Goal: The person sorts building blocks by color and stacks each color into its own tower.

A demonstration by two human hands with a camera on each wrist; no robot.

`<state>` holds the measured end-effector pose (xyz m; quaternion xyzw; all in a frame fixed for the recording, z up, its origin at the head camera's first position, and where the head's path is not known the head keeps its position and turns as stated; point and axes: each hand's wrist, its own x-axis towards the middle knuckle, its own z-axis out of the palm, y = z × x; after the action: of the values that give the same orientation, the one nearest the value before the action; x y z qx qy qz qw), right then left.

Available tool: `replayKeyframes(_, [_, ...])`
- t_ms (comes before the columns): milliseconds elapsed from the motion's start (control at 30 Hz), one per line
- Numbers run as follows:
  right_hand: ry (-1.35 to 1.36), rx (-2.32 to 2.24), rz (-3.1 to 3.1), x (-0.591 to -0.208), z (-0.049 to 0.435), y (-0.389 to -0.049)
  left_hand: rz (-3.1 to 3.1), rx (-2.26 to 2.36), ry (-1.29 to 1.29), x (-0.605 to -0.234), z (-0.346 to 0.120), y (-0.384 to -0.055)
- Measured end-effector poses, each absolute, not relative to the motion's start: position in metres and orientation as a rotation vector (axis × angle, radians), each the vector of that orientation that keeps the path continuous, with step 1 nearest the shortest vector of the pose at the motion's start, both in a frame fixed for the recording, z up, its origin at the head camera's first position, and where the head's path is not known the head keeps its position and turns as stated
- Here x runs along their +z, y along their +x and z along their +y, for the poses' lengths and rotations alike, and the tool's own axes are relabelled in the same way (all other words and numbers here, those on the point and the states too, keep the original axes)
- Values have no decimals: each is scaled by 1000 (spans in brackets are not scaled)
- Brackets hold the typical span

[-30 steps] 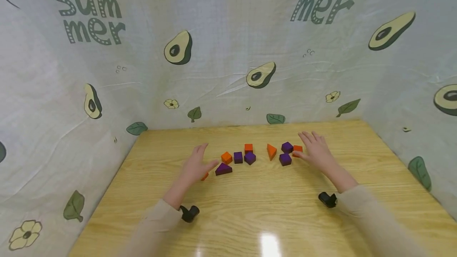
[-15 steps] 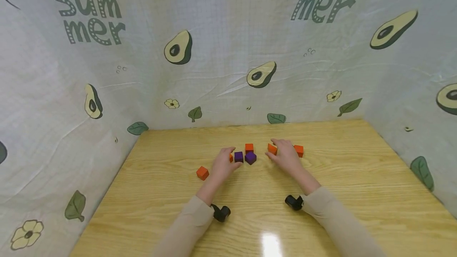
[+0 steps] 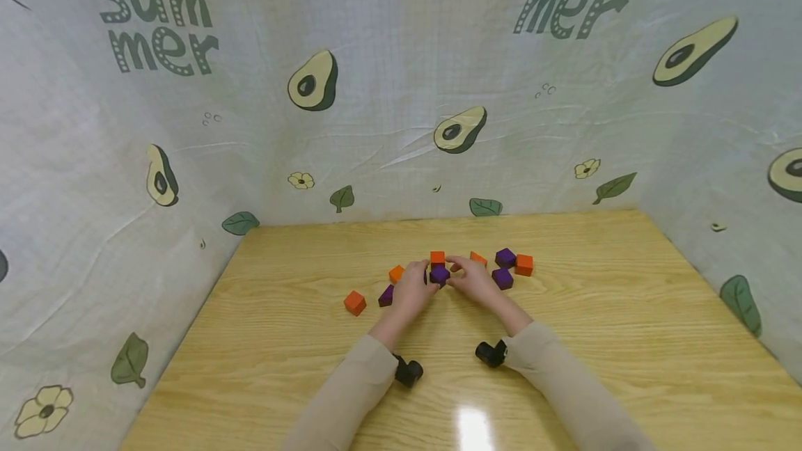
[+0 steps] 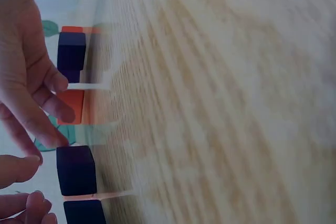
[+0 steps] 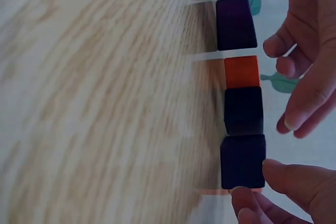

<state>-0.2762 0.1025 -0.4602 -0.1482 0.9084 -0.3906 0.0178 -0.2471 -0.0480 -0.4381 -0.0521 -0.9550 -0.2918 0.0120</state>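
Observation:
In the head view my left hand (image 3: 412, 289) and right hand (image 3: 474, 280) face each other with relaxed, slightly bent fingers. Between them sit a faceted purple block (image 3: 439, 275) and, behind it, a red cube (image 3: 437, 258). The left hand mostly covers a purple cube (image 5: 243, 109) in the head view; in the right wrist view its fingertips hover just above that cube. The right thumb and fingertips come right up to the faceted block's edge, with no curl around it. A purple triangular block (image 3: 386, 296) and an orange cube (image 3: 397, 274) lie left of the left hand.
Right of the hands lie an orange triangular block (image 3: 478, 259), two purple blocks (image 3: 505, 258) and a red cube (image 3: 523, 265). Another red cube (image 3: 355, 303) lies far left on the wooden table (image 3: 282, 367). A printed cloth (image 3: 388, 89) hangs behind and beside it.
Both hands have moved inward to the faceted purple block and red cube in the middle. The right hand has uncovered the purple blocks on the right; the blocks appear unmoved.

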Motion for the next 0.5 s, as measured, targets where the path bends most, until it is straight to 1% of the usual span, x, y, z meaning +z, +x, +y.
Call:
replayKeyframes(333, [-362,-1213,2812,-463,96,-278,-3041,-826,-153,-446,-35,-254])
replayKeyframes(500, [-355,-1152,2828,-464,94,-279,-3026,-783,-134,-448,-34,-258])
